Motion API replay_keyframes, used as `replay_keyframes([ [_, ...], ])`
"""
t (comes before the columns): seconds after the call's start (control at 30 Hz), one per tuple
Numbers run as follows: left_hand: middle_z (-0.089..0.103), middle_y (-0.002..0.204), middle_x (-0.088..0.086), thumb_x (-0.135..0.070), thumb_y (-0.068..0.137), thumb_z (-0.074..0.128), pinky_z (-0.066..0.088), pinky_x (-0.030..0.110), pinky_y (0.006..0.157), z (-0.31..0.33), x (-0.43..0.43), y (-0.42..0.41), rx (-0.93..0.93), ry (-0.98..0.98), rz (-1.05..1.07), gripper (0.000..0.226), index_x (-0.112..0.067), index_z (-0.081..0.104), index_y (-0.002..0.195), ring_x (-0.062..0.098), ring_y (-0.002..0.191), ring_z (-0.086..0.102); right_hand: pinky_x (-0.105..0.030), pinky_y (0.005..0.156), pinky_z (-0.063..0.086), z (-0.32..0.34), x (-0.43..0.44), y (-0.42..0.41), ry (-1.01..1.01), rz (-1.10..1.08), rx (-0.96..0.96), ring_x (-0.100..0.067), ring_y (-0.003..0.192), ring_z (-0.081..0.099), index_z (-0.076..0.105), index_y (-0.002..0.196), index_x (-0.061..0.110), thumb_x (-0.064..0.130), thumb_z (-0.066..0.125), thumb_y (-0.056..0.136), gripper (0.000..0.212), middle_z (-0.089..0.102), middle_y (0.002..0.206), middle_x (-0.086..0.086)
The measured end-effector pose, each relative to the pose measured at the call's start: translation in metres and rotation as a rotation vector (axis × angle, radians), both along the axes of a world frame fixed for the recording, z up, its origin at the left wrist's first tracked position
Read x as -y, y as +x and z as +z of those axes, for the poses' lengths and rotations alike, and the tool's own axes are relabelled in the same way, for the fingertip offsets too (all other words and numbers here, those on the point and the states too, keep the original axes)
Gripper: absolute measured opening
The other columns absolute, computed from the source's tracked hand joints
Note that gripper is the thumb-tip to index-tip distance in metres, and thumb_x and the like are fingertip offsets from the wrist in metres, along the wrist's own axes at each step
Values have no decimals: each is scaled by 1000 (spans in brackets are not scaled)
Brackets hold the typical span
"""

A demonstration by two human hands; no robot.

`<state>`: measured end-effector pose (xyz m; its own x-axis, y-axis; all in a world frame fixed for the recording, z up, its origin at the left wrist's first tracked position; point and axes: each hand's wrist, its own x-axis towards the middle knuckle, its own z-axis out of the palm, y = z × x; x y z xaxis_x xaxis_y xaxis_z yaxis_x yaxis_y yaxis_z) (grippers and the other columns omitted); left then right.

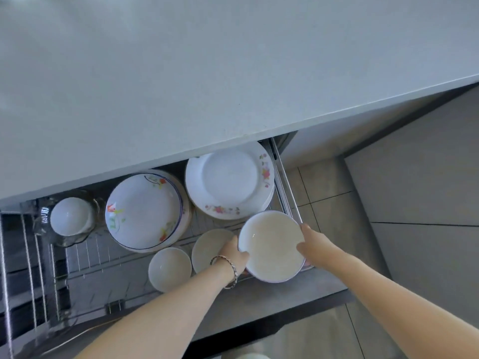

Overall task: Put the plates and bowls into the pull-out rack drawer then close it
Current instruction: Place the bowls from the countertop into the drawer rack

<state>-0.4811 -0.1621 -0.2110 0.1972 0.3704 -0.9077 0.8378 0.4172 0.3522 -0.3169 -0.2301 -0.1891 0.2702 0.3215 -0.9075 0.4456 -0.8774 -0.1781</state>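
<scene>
- The cream bowl (272, 247) is at the front right corner of the pull-out rack drawer (103, 257), held between both hands.
- The left grip (233, 255) curls round the bowl's left rim, thumb over the edge and fingers hidden beneath.
- The right grip (315, 248) clasps the opposite rim, thumb lying just inside the bowl.
- From this high angle I cannot tell whether the bowl's base sits on the wires or hangs just above them.
- Already in the drawer are a flowered plate stack (230, 180) at the back right and a blue-rimmed deep plate (145, 211) beside it.
- A small white bowl (70, 216) sits inside a glass dish at the left.
- Two pale bowls are at the front: the small front bowl (169, 268) and the half-hidden bowl (207, 244) touching the left knuckles.
- Risk: the cream bowl's far rim is just beside the flowered stack, so a forward slide could chip the crockery.
- Risk: its right edge appears to overlap the drawer's side rail (287, 187). Set down there, it would likely sit tilted and could rock or slip off when the drawer moves.
- Risk: withdrawing the left fingers from beneath may nudge the half-hidden bowl.
- Risk: the drawer is well out from under the bench (181, 73), and a hard shove shut would probably rattle the loose stacks together.
</scene>
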Motion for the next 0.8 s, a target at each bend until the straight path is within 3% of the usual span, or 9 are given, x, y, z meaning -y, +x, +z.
replay_keyframes([
  [0.1, 59, 121, 15, 1, 86, 43, 40, 26, 86, -21, 3, 1, -33, -4, 1, 40, -6, 47, 125, 26, 103, 53, -27, 66, 43, -18, 2, -3, -6, -8, 25, -29, 83, 51, 32, 135, 15, 1, 31, 85, 53, 51, 97, -9],
  [0.23, 57, 123, 14, 3, 85, 40, 39, 26, 87, -34, 7, 10, -52, -6, -21, 44, -10, 45, 127, 27, 106, 52, -29, 62, 41, -27, 7, -5, -17, 47, 127, -30, 77, 50, 30, 135, 13, -4, 30, 83, 54, 49, 81, -7],
  [0.3, 55, 125, 14, 4, 85, 38, 38, 25, 87, -38, 9, 13, -54, 3, 7, 46, -11, 44, 129, 25, 104, 51, -30, 61, 40, -29, 11, -7, -26, 204, 207, -24, 63, 47, 25, 138, 9, -6, 33, 84, 57, 42, 76, -5],
  [0.37, 56, 125, 14, 3, 87, 38, 36, 23, 84, -40, 13, 14, -61, 20, 20, 47, -13, 43, 131, 29, 111, 52, -27, 51, 38, -33, 13, -8, -32, 402, 331, -17, 50, 40, 18, 140, 7, -5, 37, 85, 60, 45, 79, -6],
  [0.47, 56, 124, 15, 3, 86, 37, 38, 25, 84, -41, 16, 15, -60, 47, 29, 53, -17, 39, 136, 32, 114, 53, -23, 45, 29, -37, 13, 1, 44, 433, 411, -27, 73, 62, 30, 131, 13, 6, 38, 92, 40, 64, 96, -6],
  [0.57, 56, 125, 15, 3, 86, 36, 41, 27, 87, -42, 16, 16, -50, 54, 20, 58, -20, 36, 139, 32, 114, 53, -28, 62, 40, -41, 4, 9, 161, 455, 397, -31, 95, 64, 37, 134, 20, 22, 33, 98, 35, 58, 114, -8],
  [0.73, 55, 129, 14, -1, 84, 42, 42, 32, 98, -50, 15, 17, -98, 43, -4, 51, -13, 42, 133, 32, 119, 51, -28, 63, 38, -50, -9, 11, 175, 488, 403, -32, 82, 58, 53, 118, 15, 10, 37, 94, 29, 62, 100, -9],
  [0.8, 54, 130, 14, -2, 84, 42, 42, 33, 100, -53, 14, 18, -107, 28, -25, 50, -13, 41, 133, 32, 120, 51, -28, 63, 37, -48, -11, 11, 171, 489, 407, -31, 75, 51, 54, 114, 14, 7, 37, 92, 29, 55, 87, -7],
])
